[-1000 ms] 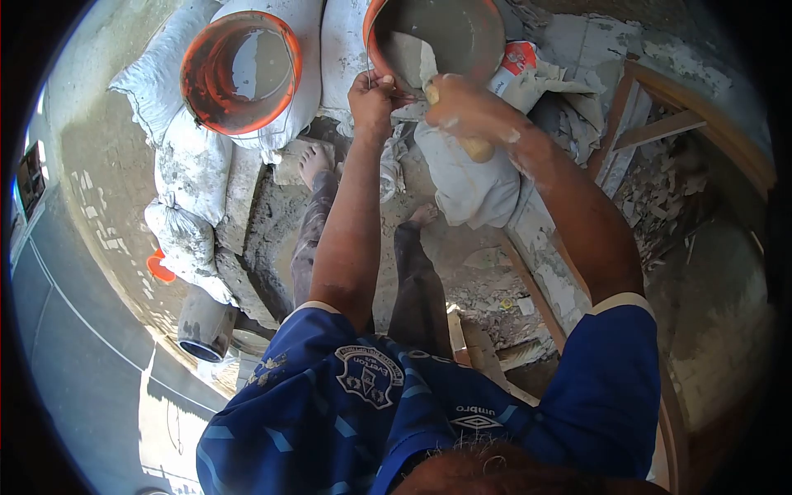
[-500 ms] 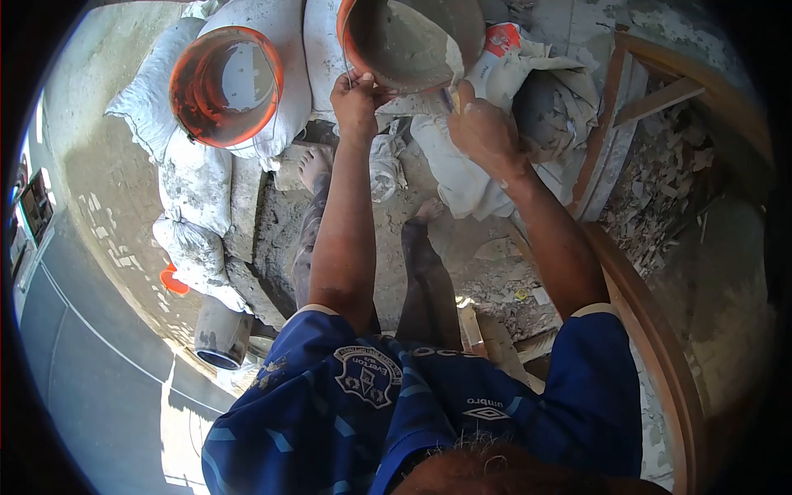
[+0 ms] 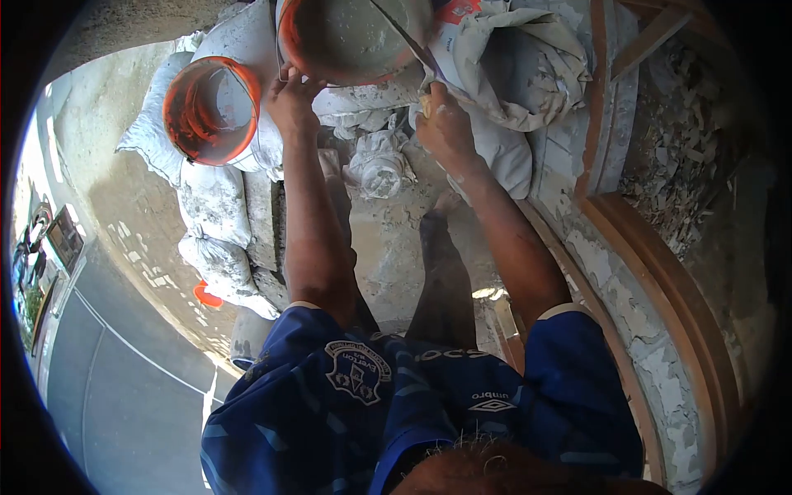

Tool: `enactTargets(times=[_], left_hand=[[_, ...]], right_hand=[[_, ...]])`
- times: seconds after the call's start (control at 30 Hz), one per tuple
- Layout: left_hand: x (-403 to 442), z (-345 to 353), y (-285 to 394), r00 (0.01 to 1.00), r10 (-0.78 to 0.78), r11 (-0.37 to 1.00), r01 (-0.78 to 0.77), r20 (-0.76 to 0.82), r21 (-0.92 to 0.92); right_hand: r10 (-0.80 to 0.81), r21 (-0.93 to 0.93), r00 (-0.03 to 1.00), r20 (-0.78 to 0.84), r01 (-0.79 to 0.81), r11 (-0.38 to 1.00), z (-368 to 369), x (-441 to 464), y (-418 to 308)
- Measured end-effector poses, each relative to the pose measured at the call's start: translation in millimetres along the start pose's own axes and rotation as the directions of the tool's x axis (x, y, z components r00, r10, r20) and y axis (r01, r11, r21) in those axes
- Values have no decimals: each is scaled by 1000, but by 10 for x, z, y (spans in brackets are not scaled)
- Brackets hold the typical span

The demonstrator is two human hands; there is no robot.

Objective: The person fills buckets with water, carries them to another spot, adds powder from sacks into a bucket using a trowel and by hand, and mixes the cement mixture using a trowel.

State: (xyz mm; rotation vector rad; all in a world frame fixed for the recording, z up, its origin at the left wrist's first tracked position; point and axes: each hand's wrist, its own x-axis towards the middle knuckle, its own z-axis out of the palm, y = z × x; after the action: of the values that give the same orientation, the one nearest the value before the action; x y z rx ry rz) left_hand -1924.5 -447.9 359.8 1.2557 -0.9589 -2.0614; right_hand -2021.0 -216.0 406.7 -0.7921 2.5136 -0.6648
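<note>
My left hand (image 3: 293, 103) is closed on the near left edge of an orange bucket (image 3: 294, 41), its fingers at the rim and the wire handle. Wet grey mortar (image 3: 355, 41) lies inside this bucket. My right hand (image 3: 445, 128) grips the handle of a trowel (image 3: 410, 43), whose blade is turned nearly edge-on over the bucket's right side. Just right of that hand stands an open paper sack (image 3: 483, 41) with grey powder in it.
A second orange bucket (image 3: 175, 115) rests at left on white filled sacks (image 3: 210, 202). A crumpled plastic bag (image 3: 381, 165) lies between my arms. Along the right run a brown wooden frame (image 3: 652, 256) and broken rubble (image 3: 681, 173). A dark bucket (image 3: 247, 334) sits lower left.
The view has shifted, so the scene's things appear moved. The trowel blade has turned from its broad face to nearly edge-on, and my right hand has rotated. My left hand still holds the bucket.
</note>
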Motion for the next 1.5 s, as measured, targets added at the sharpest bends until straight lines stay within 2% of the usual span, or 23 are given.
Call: enactTargets(times=[0.13,0.2,0.23,0.37,0.43,0.47,0.5,0.6,0.73,0.8,0.87,0.93,1.0,1.07,1.13,1.2,1.23,1.27,1.3,1.37,1.4,1.47,1.5], left_hand=[[-3,-38,166,998,37,996,-41,56,77],[69,-90,195,995,43,989,-55,92,136],[119,-107,212,994,67,986,-80,88,149],[191,-127,190,989,108,972,-126,101,198],[215,-111,167,986,127,958,-150,107,243],[222,-114,143,986,155,932,-168,66,321],[235,-123,122,982,187,899,-182,27,399],[398,-254,44,976,201,859,-215,80,465],[496,-262,48,987,151,836,-103,-47,539],[409,-164,64,974,223,777,-162,-26,609],[668,-394,-16,975,223,758,-187,21,624],[664,-400,1,983,182,790,-160,23,593],[666,-397,-22,982,190,791,-163,17,590],[731,-363,52,975,195,764,-221,110,606],[557,-503,33,970,150,730,-240,192,640],[499,-412,14,971,131,830,-218,201,513],[142,-81,101,993,81,932,-46,-83,360],[-107,31,88,993,85,935,-53,-77,352],[-307,90,75,973,94,892,10,-209,451],[-711,241,-155,964,94,870,42,-249,491],[-973,327,-359,984,68,897,12,-165,442],[-1419,711,-690,979,-201,874,165,31,457],[-1518,929,-857,961,-276,833,226,25,504]], right_hand=[[29,56,998,-52,-26,998,58,-63,5],[-102,-65,990,-95,96,993,76,-23,110],[-192,-50,956,-223,185,981,117,13,161],[-105,12,969,-224,110,994,424,165,357],[-91,-119,984,-153,73,990,636,287,536],[-84,-110,983,-161,67,992,698,309,631],[-108,-136,980,-170,85,987,765,321,727],[-122,-185,979,-165,90,979,814,250,851],[-161,-180,973,-167,130,975,850,12,1152],[-163,-166,973,-164,136,977,815,-164,1255],[-6,-184,999,41,14,983,742,-453,1460],[199,-223,960,198,-154,963,618,-947,1668],[253,-254,939,235,-192,948,496,-1613,1937],[299,-100,949,101,-289,952,372,-2238,1978],[280,-95,960,24,-277,956,57,-2737,1776],[315,-70,949,-23,-316,946,-135,-3059,1682],[351,-26,935,-49,-353,935,-223,-3204,1633],[346,-29,936,-60,-348,937,-315,-3296,1590],[395,43,916,-70,-393,919,-388,-3364,1550],[438,128,895,-84,-426,895,-468,-3377,1514],[480,182,873,-92,-459,870,-492,-3367,1502],[524,236,847,-88,-493,837,-556,-3342,1446],[527,319,843,-110,-472,822,-633,-3259,1391]])
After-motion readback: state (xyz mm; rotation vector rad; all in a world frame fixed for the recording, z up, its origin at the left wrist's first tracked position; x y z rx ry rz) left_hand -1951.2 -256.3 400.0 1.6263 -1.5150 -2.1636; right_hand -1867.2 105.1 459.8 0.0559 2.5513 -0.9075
